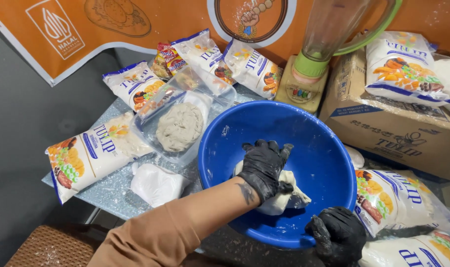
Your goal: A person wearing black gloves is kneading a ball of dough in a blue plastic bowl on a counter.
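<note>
Left hand clamped down on the dough lump directly beneath it, mid-bowl; right hand farther off, gripping the blue bowl near rim.

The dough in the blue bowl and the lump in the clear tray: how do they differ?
The dough in the bowl is white; the lump in the clear tray is grey-beige. The left hand presses the white one; the grey lump lies untouched. The right hand grips the blue bowl. Both are soft masses.

Left hand pressing (right hand clenched).
</note>
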